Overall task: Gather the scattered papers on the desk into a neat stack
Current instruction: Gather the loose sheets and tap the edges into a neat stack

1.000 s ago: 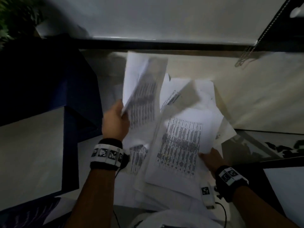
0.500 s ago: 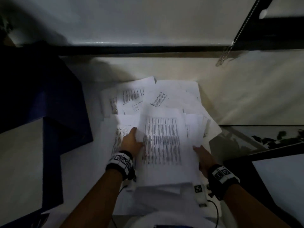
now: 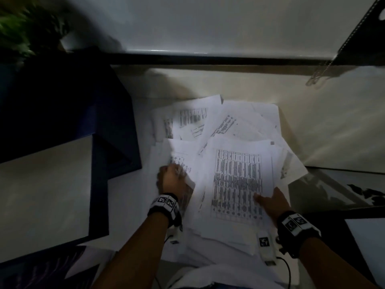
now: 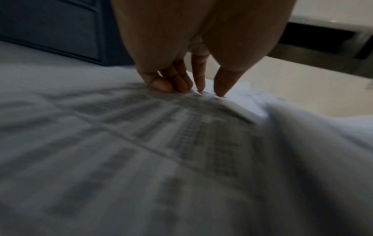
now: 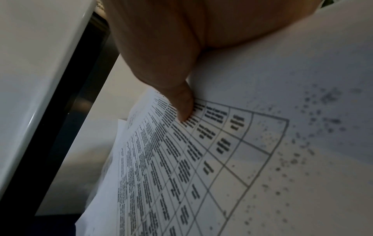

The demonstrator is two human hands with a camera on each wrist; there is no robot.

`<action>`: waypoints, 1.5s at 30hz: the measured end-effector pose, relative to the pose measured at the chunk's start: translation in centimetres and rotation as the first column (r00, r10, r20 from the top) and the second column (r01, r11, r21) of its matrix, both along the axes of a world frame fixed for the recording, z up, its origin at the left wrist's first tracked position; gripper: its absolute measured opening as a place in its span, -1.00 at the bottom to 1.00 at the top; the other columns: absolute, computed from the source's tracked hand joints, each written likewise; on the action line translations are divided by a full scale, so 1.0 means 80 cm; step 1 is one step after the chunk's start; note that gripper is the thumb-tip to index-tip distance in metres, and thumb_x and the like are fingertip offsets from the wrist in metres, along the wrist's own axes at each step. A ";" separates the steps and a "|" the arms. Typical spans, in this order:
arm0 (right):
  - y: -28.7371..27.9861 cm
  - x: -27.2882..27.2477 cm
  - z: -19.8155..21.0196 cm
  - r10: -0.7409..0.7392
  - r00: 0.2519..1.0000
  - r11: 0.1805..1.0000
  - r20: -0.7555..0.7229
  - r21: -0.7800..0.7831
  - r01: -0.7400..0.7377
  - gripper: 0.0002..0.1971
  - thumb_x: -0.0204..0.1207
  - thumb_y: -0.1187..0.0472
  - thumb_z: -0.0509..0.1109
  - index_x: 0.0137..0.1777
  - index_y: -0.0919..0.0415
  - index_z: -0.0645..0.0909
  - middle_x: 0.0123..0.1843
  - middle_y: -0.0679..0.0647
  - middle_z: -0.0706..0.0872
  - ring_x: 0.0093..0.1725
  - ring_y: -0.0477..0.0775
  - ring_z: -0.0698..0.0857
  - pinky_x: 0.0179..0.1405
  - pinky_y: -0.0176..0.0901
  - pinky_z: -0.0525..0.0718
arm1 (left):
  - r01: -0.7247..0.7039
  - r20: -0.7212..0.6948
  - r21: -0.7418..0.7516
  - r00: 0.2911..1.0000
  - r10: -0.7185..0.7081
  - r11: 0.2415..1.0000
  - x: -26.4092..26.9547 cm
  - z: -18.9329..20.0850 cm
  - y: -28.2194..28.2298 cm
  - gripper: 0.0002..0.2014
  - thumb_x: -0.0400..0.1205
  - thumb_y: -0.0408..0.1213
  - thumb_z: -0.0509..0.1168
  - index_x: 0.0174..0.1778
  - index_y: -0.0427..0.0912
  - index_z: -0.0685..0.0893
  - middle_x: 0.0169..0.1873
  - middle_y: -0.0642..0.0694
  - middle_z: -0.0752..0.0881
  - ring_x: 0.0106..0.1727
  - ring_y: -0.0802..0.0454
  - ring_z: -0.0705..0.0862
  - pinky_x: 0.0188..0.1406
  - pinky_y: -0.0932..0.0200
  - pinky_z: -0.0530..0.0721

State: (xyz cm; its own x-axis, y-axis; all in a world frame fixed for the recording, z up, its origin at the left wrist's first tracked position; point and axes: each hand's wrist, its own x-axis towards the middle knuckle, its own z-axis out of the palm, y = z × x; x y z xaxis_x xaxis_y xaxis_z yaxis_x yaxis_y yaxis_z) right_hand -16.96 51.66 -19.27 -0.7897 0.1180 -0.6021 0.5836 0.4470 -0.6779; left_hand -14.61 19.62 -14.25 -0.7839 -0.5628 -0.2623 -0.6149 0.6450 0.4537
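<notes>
Fingers [image 4: 198, 75] of the left hand [image 3: 171, 180] point straight down, fingertips pressing on a printed sheet at the left side of the papers [image 3: 218, 163]; not curled round anything. Right hand [image 3: 270, 202]: thumb [image 5: 181, 105] lies on top of the top table sheet [image 3: 237, 182] near its lower-right corner, palm against the paper; the other fingers are hidden under or behind the sheets, so pinch vs. flat: cannot tell.

Papers: white sheets, most printed with dense gridded tables, some blank side up. Loose overlapping pile, corners fanned out at different angles, not squared. Top table sheet sits long axis running away from the person, slightly tilted. Sheets at the far left of the pile lie rotated, long axis more left-right. A few corners stick out to the right over the edge of the light surface [image 3: 333, 126].

Pile sits mid-surface, directly ahead of the person. Left: dark blue cabinet [image 3: 68, 113] stands near the pile's left edge, a narrow strip of bare surface between. Far side: open light surface up to a dark strip under the wall. Right: open surface further back; nearer in, a dark glossy panel [image 3: 333, 190] starts just beside the protruding corners. Scene is dim, left-wrist view motion-blurred.
</notes>
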 end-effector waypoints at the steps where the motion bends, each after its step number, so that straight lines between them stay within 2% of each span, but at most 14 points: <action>1: 0.002 0.000 -0.002 0.017 1.000 1.000 -0.009 0.006 -0.017 -0.08 0.31 -0.06 0.60 0.56 0.32 0.26 0.56 0.26 0.42 0.49 0.29 0.48 0.48 0.29 0.46 | -0.072 0.046 -0.062 0.996 0.075 0.995 0.007 -0.001 -0.016 -0.66 0.55 -0.16 0.30 0.25 -0.10 0.61 0.28 -0.23 0.54 0.29 -0.29 0.55 0.23 -0.15 0.60; 7: 0.024 0.001 -0.056 0.076 0.997 0.995 0.025 0.058 -0.077 0.30 -0.16 -0.61 0.46 0.53 0.19 0.31 0.53 0.21 0.50 0.44 0.24 0.56 0.42 0.30 0.54 | -0.293 0.228 -0.059 0.927 0.299 0.954 0.027 -0.001 -0.037 -0.23 0.55 0.10 0.33 0.59 -0.21 0.27 0.57 -0.23 0.23 0.55 -0.27 0.23 0.44 -0.33 0.28; 14: 0.027 -0.001 -0.053 0.118 0.993 0.988 0.006 0.101 -0.118 0.33 -0.15 -0.64 0.42 0.55 0.22 0.32 0.54 0.24 0.49 0.46 0.26 0.54 0.45 0.30 0.50 | -0.318 0.078 0.293 0.948 0.309 0.901 0.025 0.008 -0.047 -0.49 0.60 -0.26 0.35 0.45 -0.30 0.42 0.30 -0.27 0.64 0.18 -0.21 0.68 0.00 0.18 0.60; 18: 0.024 0.000 -0.045 0.105 0.994 0.991 0.003 0.089 -0.105 0.27 -0.09 -0.59 0.45 0.56 0.21 0.31 0.55 0.22 0.48 0.47 0.25 0.53 0.47 0.29 0.49 | -0.173 -0.090 0.137 0.978 0.186 0.975 0.026 0.021 -0.044 -0.81 0.63 -0.33 0.21 -0.01 -0.31 0.70 -0.04 -0.25 0.78 -0.09 -0.16 0.72 -0.15 0.17 0.63; 23: 0.024 0.001 -0.041 0.103 0.995 0.992 -0.003 0.075 -0.102 0.23 -0.04 -0.54 0.48 0.57 0.20 0.29 0.56 0.22 0.46 0.48 0.25 0.51 0.48 0.30 0.47 | -0.153 -0.204 0.069 0.965 0.164 0.986 0.031 0.027 -0.047 -0.65 0.61 -0.38 0.30 -0.48 -0.17 0.39 -0.47 -0.17 0.58 -0.37 -0.07 0.54 -0.29 0.24 0.45; 27: 0.036 -0.001 -0.066 0.109 0.994 0.993 -0.010 0.046 -0.108 0.24 -0.07 -0.60 0.46 0.54 0.14 0.31 0.53 0.19 0.51 0.44 0.23 0.56 0.43 0.31 0.52 | -0.278 -0.081 0.223 0.950 0.302 0.934 0.028 0.036 -0.060 -0.70 0.53 -0.08 0.51 -0.20 -0.27 0.66 -0.23 -0.14 0.71 -0.17 -0.10 0.68 -0.23 0.24 0.49; 30: 0.032 -0.002 -0.059 0.085 0.996 0.995 0.005 0.046 -0.085 0.21 -0.03 -0.54 0.49 0.54 0.21 0.31 0.52 0.23 0.50 0.44 0.25 0.55 0.43 0.31 0.52 | -0.224 -0.013 0.275 0.972 0.237 0.935 0.028 0.038 -0.056 -0.64 0.64 -0.01 0.38 0.10 -0.27 0.72 0.02 -0.19 0.75 0.07 -0.18 0.72 -0.03 0.22 0.56; 33: 0.009 0.003 -0.006 0.088 0.996 0.994 -0.011 0.061 -0.088 -0.08 0.14 -0.34 0.58 0.34 0.30 0.46 0.33 0.24 0.64 0.25 0.21 0.66 0.32 0.14 0.61 | -0.110 0.061 0.180 0.993 0.100 0.978 0.031 0.055 -0.042 -0.66 0.73 -0.11 0.24 0.19 -0.33 0.70 0.07 -0.26 0.76 0.06 -0.21 0.72 0.07 0.12 0.64; 36: 0.003 0.007 0.012 0.066 0.998 0.997 -0.017 0.030 -0.066 -0.54 0.41 0.07 0.56 0.22 0.28 0.56 0.17 0.22 0.71 0.08 0.16 0.68 0.16 0.00 0.64 | 0.020 -0.075 -0.151 0.997 -0.032 0.988 0.012 0.116 -0.023 -0.73 0.72 -0.28 0.18 0.21 -0.15 0.74 -0.02 -0.31 0.78 -0.04 -0.31 0.73 -0.04 -0.08 0.72; 38: -0.001 0.008 0.017 0.047 0.999 0.999 -0.010 -0.007 -0.047 -0.30 0.34 -0.06 0.60 0.37 0.31 0.49 0.28 0.14 0.65 0.21 0.15 0.65 0.29 0.03 0.60 | 0.010 -0.405 -0.336 0.901 -0.154 0.942 -0.002 0.172 -0.009 -0.62 0.60 -0.47 0.20 0.22 -0.11 0.77 0.01 -0.31 0.80 -0.02 -0.36 0.76 -0.05 -0.13 0.71; 39: 0.004 0.006 0.001 0.023 1.000 1.000 -0.012 -0.006 -0.023 -0.11 0.21 -0.23 0.62 0.44 0.27 0.44 0.37 0.14 0.62 0.28 0.17 0.64 0.36 0.11 0.59 | -0.038 -0.621 -0.318 0.764 -0.178 0.947 -0.007 0.201 -0.006 -0.61 0.56 -0.51 0.20 0.21 -0.17 0.78 0.00 -0.28 0.81 0.00 -0.28 0.79 -0.01 -0.08 0.73; 42: 0.007 0.003 -0.003 0.057 0.998 0.997 -0.009 -0.045 -0.058 -0.13 0.13 -0.29 0.60 0.38 0.18 0.52 0.28 0.16 0.71 0.20 0.21 0.71 0.27 0.23 0.67 | -0.114 -0.913 -0.003 0.406 0.044 0.994 -0.027 0.264 -0.009 -0.72 0.69 -0.30 0.21 0.20 -0.36 0.72 -0.02 -0.08 0.76 -0.06 0.40 0.72 0.05 0.36 0.66; 43: 0.007 0.003 0.001 0.065 0.998 0.997 -0.006 -0.030 -0.065 -0.29 0.25 -0.15 0.60 0.33 0.21 0.54 0.20 0.15 0.72 0.14 0.20 0.71 0.24 0.19 0.69 | -0.109 -0.926 0.110 0.351 0.142 0.988 -0.039 0.271 -0.012 -0.69 0.72 -0.25 0.21 0.20 -0.40 0.70 -0.01 -0.10 0.75 -0.09 0.43 0.69 0.01 0.38 0.64; 45: 0.000 0.005 0.024 0.067 0.998 0.998 -0.003 -0.020 -0.067 -0.46 0.40 0.04 0.56 0.31 0.25 0.53 0.14 0.19 0.69 0.10 0.20 0.69 0.16 0.11 0.69 | -0.031 -0.860 0.302 0.422 0.286 0.953 -0.062 0.260 -0.012 -0.71 0.70 -0.27 0.23 0.15 -0.42 0.71 -0.02 -0.16 0.78 -0.13 0.34 0.68 -0.06 0.37 0.63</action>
